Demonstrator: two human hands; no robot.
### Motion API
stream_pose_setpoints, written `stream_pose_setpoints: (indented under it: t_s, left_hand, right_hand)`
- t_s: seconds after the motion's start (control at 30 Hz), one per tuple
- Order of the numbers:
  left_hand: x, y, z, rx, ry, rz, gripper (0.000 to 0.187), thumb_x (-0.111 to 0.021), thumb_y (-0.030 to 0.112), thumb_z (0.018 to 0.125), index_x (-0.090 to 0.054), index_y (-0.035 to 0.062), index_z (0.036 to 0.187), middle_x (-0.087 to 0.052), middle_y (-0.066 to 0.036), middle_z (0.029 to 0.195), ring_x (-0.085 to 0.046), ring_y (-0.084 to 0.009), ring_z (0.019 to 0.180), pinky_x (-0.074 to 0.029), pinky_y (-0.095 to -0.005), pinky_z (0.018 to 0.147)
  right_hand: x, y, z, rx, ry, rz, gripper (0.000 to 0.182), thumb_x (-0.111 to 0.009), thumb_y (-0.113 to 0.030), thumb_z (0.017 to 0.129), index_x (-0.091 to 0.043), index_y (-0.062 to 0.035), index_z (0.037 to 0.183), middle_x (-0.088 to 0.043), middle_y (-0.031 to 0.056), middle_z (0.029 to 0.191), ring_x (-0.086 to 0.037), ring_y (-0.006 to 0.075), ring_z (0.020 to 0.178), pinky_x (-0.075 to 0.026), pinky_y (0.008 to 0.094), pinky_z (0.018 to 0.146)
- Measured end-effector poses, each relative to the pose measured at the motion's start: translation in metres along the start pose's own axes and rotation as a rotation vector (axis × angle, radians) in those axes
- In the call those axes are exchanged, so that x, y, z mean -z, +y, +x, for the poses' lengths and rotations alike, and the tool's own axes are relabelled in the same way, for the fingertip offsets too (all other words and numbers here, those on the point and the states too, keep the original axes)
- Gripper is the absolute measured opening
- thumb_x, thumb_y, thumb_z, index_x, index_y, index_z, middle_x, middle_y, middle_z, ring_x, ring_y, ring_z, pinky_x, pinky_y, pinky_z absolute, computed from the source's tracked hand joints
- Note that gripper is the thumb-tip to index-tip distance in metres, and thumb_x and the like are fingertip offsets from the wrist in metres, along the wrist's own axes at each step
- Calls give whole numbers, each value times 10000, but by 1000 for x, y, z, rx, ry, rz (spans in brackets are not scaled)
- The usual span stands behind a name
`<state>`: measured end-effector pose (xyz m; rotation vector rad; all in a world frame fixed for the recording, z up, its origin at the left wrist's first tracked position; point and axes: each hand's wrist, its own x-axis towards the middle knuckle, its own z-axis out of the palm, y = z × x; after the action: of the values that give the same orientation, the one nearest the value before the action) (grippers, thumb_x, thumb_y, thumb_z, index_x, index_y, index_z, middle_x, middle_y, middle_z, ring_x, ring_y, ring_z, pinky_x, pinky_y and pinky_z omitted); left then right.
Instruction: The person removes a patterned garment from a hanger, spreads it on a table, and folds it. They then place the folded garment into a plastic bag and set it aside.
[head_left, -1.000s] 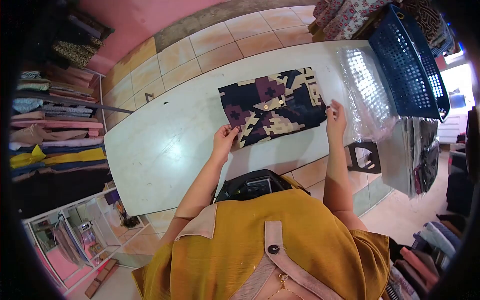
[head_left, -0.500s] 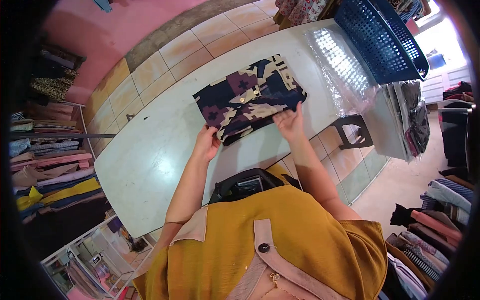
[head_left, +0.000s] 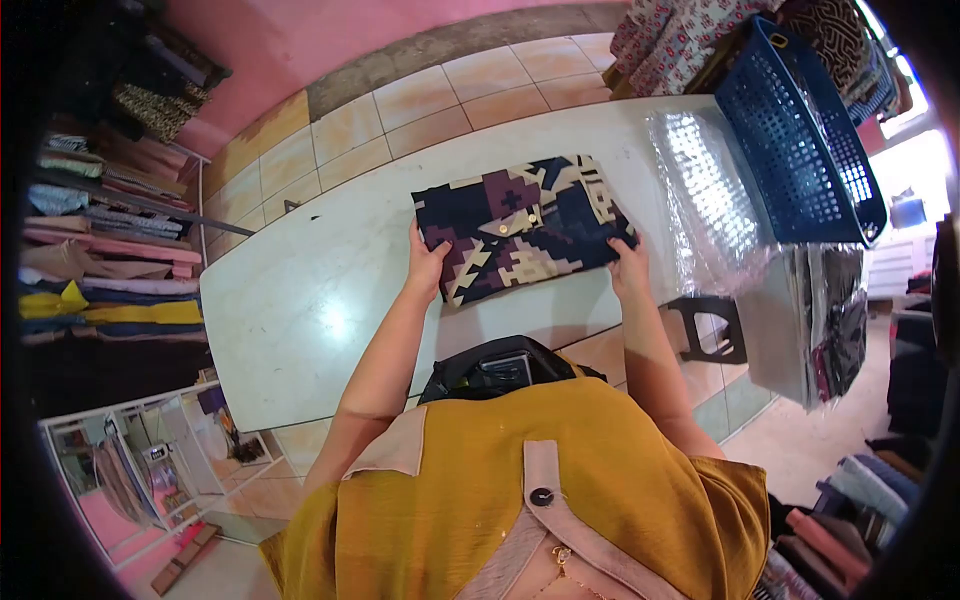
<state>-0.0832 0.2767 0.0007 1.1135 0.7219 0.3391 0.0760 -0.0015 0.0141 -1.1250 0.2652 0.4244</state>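
Note:
A folded shirt (head_left: 560,235) in navy, purple and cream blocks, with small gold buttons near its middle, is on the white table (head_left: 290,300). My left hand (head_left: 428,265) grips its left edge, thumb on top and fingers partly hidden beneath. At the opposite side, my right hand (head_left: 630,265) holds the right edge the same way, with the thumb pressed on the cloth.
Clear plastic bags (head_left: 695,190) lie right of the shirt, beside a blue perforated basket (head_left: 790,140). A dark stool (head_left: 712,330) and bagged garments (head_left: 815,320) stand at the table's right. Stacked clothes (head_left: 110,260) fill shelves on the left.
My right hand has gone from the shirt's front edge to its right edge and closed on it. My left hand has shifted further up the left edge. The view has tilted upward.

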Motion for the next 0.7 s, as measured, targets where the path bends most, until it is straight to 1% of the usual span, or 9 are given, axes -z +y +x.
stream_pose_setpoints:
  t_s: [0.07,0.17,0.2,0.23,0.27,0.3,0.37,0.53,0.7]
  left_hand:
    - [-5,1,-3,-96,-28,62,792,-442,-143,804,-39,185,1402,-454,-130,1220,-503,-211,1073,-448,-312,871]
    - [-12,4,-7,-170,57,58,759,-479,-115,791,-131,175,1400,-434,-163,1243,-460,-258,1133,-410,-351,920]
    - [-17,7,-6,-175,65,58,759,-479,-115,791,-131,175,1400,-434,-163,1243,-460,-258,1133,-410,-351,920]
    - [-21,10,-6,-446,291,494,692,-498,-48,806,-198,172,1389,-397,-171,1287,-398,-292,1187,-357,-397,960]
    - [-25,11,-6,-706,513,937,631,-518,18,821,-264,169,1378,-361,-178,1330,-337,-325,1242,-305,-443,1001]
    - [-31,12,-4,-701,514,940,631,-518,18,821,-264,169,1378,-361,-178,1330,-337,-325,1242,-305,-443,1001]
    - [-46,12,2,-663,326,1322,528,-517,200,852,-352,167,1352,-256,-155,1415,-178,-362,1318,-173,-536,1034]
    - [-50,-13,17,-438,291,1543,599,-538,414,828,-332,251,1367,-165,-103,1469,-100,-345,1353,-109,-651,991]
    - [-53,-13,19,-454,291,1551,600,-546,391,821,-328,263,1366,-180,-78,1466,-136,-329,1345,-168,-608,1004]
  right_hand:
    - [17,10,8,13,12,-84,545,-565,61,732,-371,-79,1222,-522,107,1083,-552,229,956,-497,377,736]
    - [14,-17,-5,-144,-27,-539,665,-589,50,703,-302,-76,1289,-448,132,1144,-487,231,1041,-483,378,766]
    - [8,-19,-3,177,-81,-740,778,-645,10,667,-282,-113,1344,-424,168,1193,-446,283,1099,-423,445,859]
    - [4,-26,-1,176,-87,-741,778,-645,10,667,-282,-113,1344,-424,168,1193,-446,283,1099,-423,445,859]
    - [-1,-34,4,527,-45,-1015,769,-668,-59,677,-301,-136,1349,-408,176,1234,-408,327,1141,-366,488,906]
    - [-22,-45,1,888,1,-1275,764,-690,-129,687,-319,-159,1354,-393,185,1275,-369,370,1183,-309,531,954]
    - [-53,-38,12,1033,-124,-1465,665,-678,-297,717,-397,-219,1315,-336,168,1359,-277,417,1250,-233,591,978]
    - [-61,6,58,1020,-317,-1677,587,-627,-402,747,-424,-303,1289,-294,117,1403,-217,393,1297,-210,620,980]
    - [-52,12,69,890,-424,-1584,611,-630,-436,738,-414,-306,1295,-240,70,1432,-217,347,1308,-214,606,993]
